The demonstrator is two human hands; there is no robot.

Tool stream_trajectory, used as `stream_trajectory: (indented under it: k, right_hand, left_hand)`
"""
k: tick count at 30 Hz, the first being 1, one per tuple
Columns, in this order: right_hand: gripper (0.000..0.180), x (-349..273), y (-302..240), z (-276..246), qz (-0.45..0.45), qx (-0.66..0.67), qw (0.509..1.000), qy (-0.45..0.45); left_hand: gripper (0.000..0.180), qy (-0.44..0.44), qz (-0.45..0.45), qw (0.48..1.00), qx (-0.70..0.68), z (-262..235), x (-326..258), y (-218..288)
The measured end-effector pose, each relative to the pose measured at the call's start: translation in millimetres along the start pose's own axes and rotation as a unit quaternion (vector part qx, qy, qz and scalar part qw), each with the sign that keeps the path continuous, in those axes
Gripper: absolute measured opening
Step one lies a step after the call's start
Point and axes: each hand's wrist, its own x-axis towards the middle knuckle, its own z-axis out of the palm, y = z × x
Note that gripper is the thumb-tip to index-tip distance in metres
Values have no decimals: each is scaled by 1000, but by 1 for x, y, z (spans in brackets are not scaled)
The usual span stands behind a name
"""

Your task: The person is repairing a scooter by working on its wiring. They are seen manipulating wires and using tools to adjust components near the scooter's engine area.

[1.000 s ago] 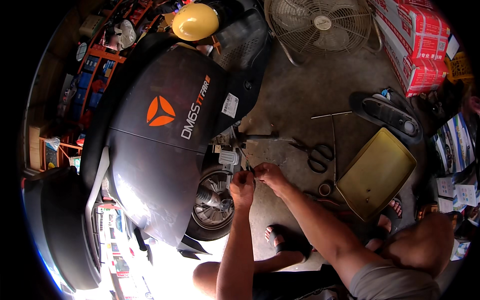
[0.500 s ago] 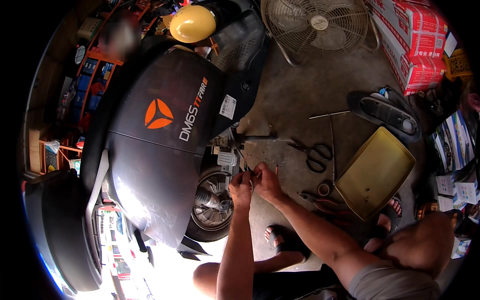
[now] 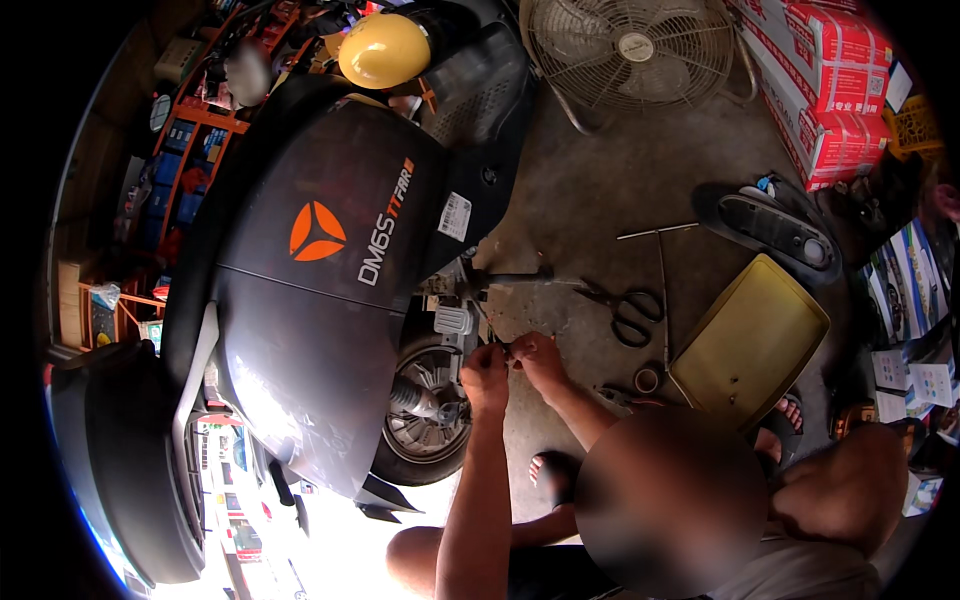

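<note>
Beside the rear wheel [image 3: 425, 400] of a dark grey scooter [image 3: 310, 310], my two hands meet at a thin dark cable [image 3: 485, 318] that comes down from under the body. My left hand [image 3: 484, 375] is closed in a pinch at the cable's end. Just to its right, the fingers of my right hand [image 3: 536, 358] pinch the same dark strand. A small dark piece shows between the fingertips, too small to make out fully. The grey footrest pedal [image 3: 453, 320] sits just above my left hand, and the shock absorber [image 3: 415, 397] is to its lower left.
On the floor to the right lie black-handled scissors [image 3: 633, 318], a T-handle wrench [image 3: 662, 270], a tape roll [image 3: 647, 379] and a yellowish tray [image 3: 750, 345] with small parts. Farther off are a black plastic cover [image 3: 770, 232], a floor fan [image 3: 630, 55] and red-and-white boxes [image 3: 845, 140].
My right hand has shifted slightly right and its fingers have re-set on the strand. My left hand stays nearly in place. A blurred round patch now covers part of my right arm.
</note>
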Motion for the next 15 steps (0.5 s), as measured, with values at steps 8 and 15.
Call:
stream_trajectory:
  k: [8, 15]
  right_hand:
    - [9, -5, -13, -7, 79, 78, 993, -45]
    - [9, -2, -8, -3, 101, 59, 993, -21]
  left_hand:
    - [22, 9, -43, 999, 31, 6, 11, -7]
    - [34, 74, -31, 985, 155, 14, 1, 24]
